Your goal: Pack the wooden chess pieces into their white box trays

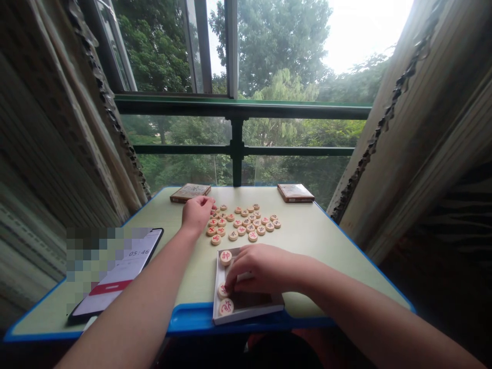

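Observation:
My right hand (261, 269) reaches into a shallow white box (248, 313) at the table's near edge. Its fingertips are on a round wooden xiangqi piece (223, 290) with a red character, at the box's left side. Two more red pieces lie along that side, one at the far corner (225, 257) and one at the near corner (226, 307). My left hand (197, 211) is farther out, at the left end of the loose xiangqi pieces (246, 223). Its thumb and fingers are pinched together; whatever they hold is hidden. The loose pieces, marked in red or black, lie face up.
Two flat brown boxes lie at the table's far edge, one at the left (188, 191) and one at the right (295, 193). A tablet (115, 287) showing a timer is beside my left forearm. The table (330, 256) has a blue rim and stands before a railed window.

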A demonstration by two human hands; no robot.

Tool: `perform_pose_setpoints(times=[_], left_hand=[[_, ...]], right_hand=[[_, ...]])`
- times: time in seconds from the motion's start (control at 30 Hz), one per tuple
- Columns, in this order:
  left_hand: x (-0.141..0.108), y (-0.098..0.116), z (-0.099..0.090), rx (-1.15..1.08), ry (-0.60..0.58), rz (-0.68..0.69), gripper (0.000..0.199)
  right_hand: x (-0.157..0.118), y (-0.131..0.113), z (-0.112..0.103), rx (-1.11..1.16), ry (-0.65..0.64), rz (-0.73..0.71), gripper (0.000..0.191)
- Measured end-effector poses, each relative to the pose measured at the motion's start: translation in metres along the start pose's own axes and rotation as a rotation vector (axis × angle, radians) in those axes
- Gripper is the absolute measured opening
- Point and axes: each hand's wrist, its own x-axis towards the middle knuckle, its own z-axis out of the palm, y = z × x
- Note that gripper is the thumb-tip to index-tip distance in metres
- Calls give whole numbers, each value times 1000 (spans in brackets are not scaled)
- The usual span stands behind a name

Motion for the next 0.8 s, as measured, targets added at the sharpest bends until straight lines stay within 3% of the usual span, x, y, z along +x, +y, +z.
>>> perform_pose_setpoints(times=[0.07, 0.13, 0.23, 0.3, 0.4, 0.5, 0.67, 0.8], left_hand=[[0, -1, 0, 101, -4, 83, 15], [-1, -2, 2, 167, -79, 211, 13], [-3, -4, 9, 213, -271, 340, 22], [-5, -5, 13, 239, -366, 316, 24], [-7, -5, 17, 251, -427, 215, 24], [-8, -3, 17, 224, -403, 172, 24], [-2, -4, 10, 159, -227, 195, 24], [9, -11, 0, 266, -80, 9, 18]], right_hand=[[-1, 4, -4, 22, 41, -7, 16], [-3, 17, -11, 28, 158, 36, 16], [-10, 52, -27, -92, 523, 329, 20], [-17, 79, -34, -222, 661, 565, 23], [-24, 110, -36, -270, 623, 765, 31], [-25, 124, -30, -183, 557, 840, 30], [-26, 128, -29, -136, 621, 893, 40], [-28, 128, -32, -108, 636, 875, 39]])
